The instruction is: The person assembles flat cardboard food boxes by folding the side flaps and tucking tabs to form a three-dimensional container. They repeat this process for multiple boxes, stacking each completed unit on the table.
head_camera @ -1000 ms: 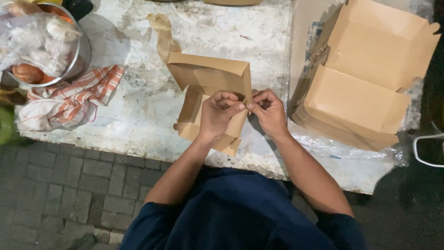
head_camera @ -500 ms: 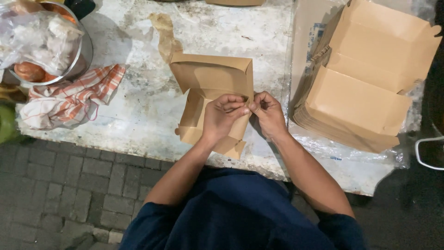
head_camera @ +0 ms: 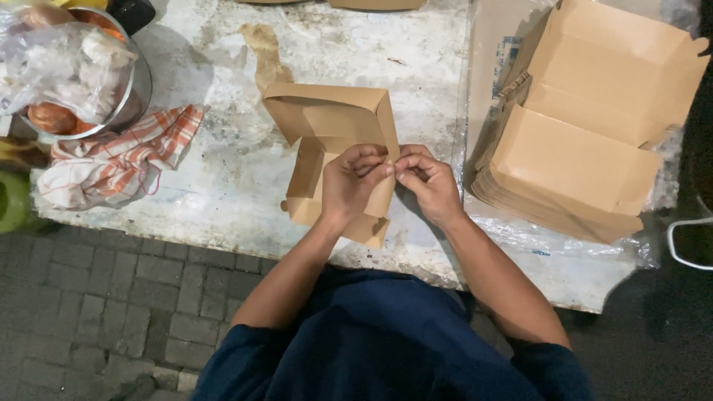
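Head view, single entry: a half-folded brown paper box point(head_camera: 327, 141) lies on the worn white bench point(head_camera: 223, 171), directly before the person. The left hand point(head_camera: 353, 182) and right hand point(head_camera: 427, 182) meet at the box's right side panel, fingers point(head_camera: 371, 165) of both pinched shut on the edge of a flap. Judgement: the fold should go best if the crease is pressed flat along its scored line while the tab is held square to its panel. To the right, a stack of flat brown box blanks point(head_camera: 579, 163) rests on clear plastic wrap point(head_camera: 579, 249), one opened blank on top. At left, a metal bowl point(head_camera: 137, 89) holds bagged food, beside a striped orange-and-white cloth point(head_camera: 119, 160).
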